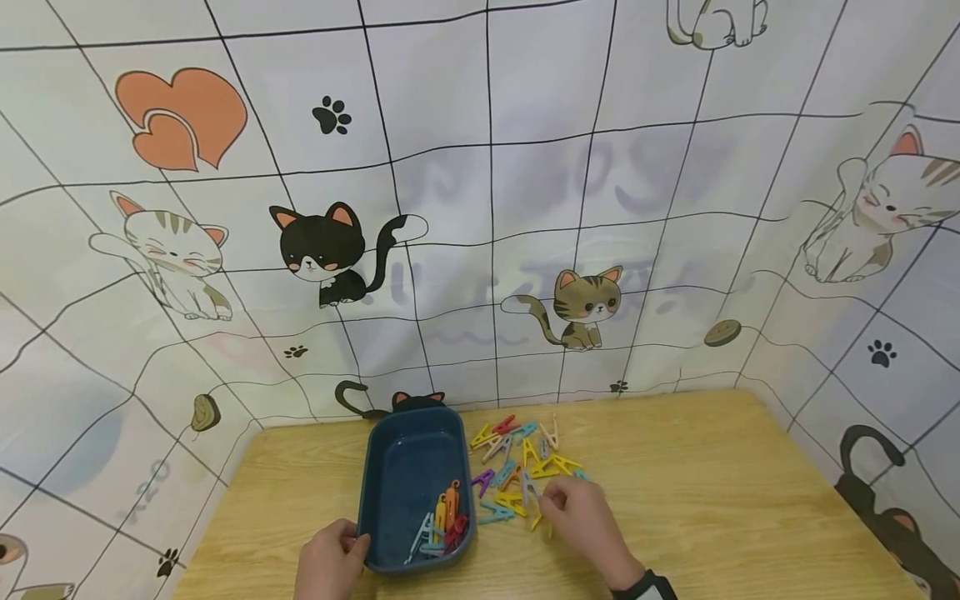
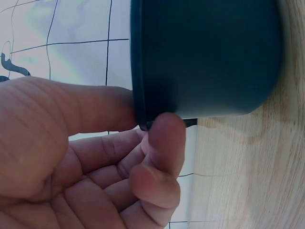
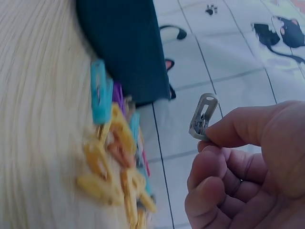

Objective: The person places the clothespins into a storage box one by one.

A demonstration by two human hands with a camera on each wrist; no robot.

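Observation:
A dark blue rectangular tray point(image 1: 416, 442) stands on the table, with several clothespins point(image 1: 441, 517) in its near right end: orange, yellow, red and pale blue. At the tray's near left corner my left hand point(image 1: 332, 560) pinches the rim point(image 2: 138, 71) between thumb and fingers. My right hand point(image 1: 588, 521) is raised to the right of the tray. Between its thumb and index finger it pinches a grey clothespin point(image 3: 204, 117). Below and beyond that hand lies a loose pile of clothespins point(image 1: 510, 502) in yellow, teal, purple, red and orange.
The wooden table point(image 1: 697, 483) meets a white gridded cloth point(image 1: 450, 275) printed with cartoon cats at its back and sides. The clothespin pile lies close along the tray's right wall. A dark band point(image 1: 645, 586) sits on the right wrist.

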